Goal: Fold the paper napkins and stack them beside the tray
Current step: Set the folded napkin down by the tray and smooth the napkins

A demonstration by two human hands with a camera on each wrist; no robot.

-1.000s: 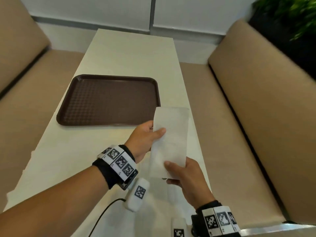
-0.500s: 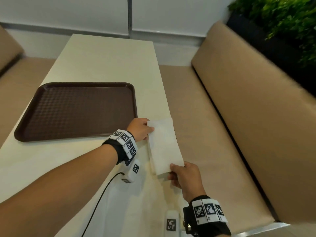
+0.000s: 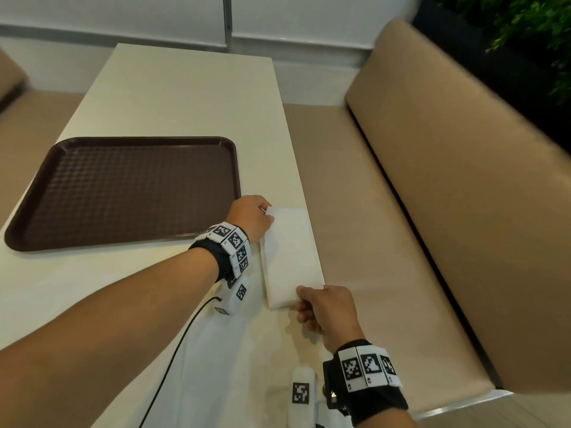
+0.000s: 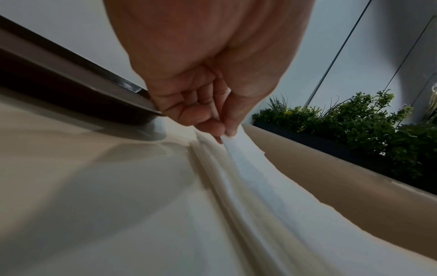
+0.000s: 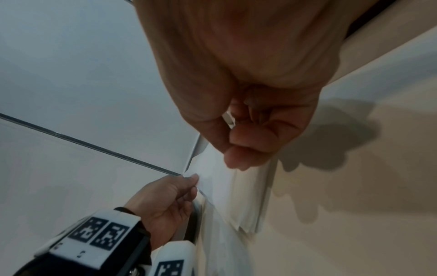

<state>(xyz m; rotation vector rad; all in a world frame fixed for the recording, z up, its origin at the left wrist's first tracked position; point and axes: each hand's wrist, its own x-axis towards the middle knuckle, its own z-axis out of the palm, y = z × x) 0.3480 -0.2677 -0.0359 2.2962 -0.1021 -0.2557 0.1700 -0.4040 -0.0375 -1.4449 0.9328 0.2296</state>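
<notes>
Lowered onto one stack [image 3: 289,257]: one napkin [image 4: 246,160], both hands pinching.

table [image 3: 191,97]: cream | benches [image 3: 463,168]: tan, both sides | wall [image 3: 309,17]: white panels | plants [image 3: 531,23]: green, right

Folded napkin going on the stack, right by the tray

The top napkin [image 3: 289,251] is white, folded into a long narrow rectangle, lying on a stack of napkins [image 4: 227,179] whose layered edges show in the left wrist view. It's at the table's right edge, just beside the near right corner of the tray [image 3: 123,193], which is dark brown, textured and flat on the table. The napkin's far corner is lifted a little; the rest looks flat.
</notes>
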